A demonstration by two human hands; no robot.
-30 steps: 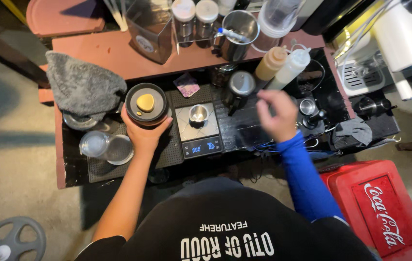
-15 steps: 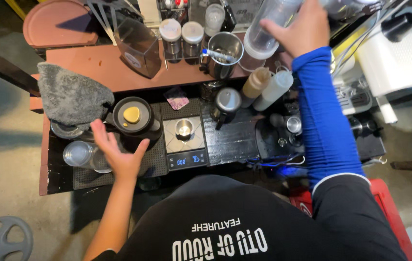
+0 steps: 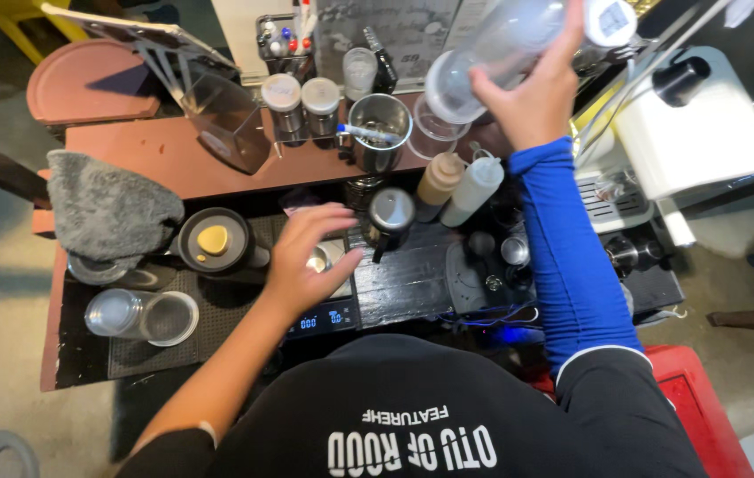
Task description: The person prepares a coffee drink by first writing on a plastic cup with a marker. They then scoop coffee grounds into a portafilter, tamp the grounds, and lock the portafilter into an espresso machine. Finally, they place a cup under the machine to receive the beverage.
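Note:
My right hand [image 3: 532,97], in a blue sleeve, is raised at the back and grips a clear plastic cup [image 3: 483,62] tilted on its side. My left hand [image 3: 306,257] hovers with spread fingers over a digital scale [image 3: 324,314] that carries a small metal cup [image 3: 319,259], partly hidden by the fingers. Left of that hand sits a black round container [image 3: 213,241] with a yellow piece inside. A black lidded pitcher [image 3: 388,217] stands just right of the scale.
A grey cloth [image 3: 107,212] lies at the left edge. A clear glass [image 3: 142,316] lies on its side at front left. Two squeeze bottles [image 3: 461,186], a steel cup with tools [image 3: 379,131], lidded jars [image 3: 301,102] and a white machine [image 3: 696,124] crowd the back and right.
My left hand moved right from beside the black container to over the scale. My right hand stayed raised at the back with the clear cup, which is now tilted.

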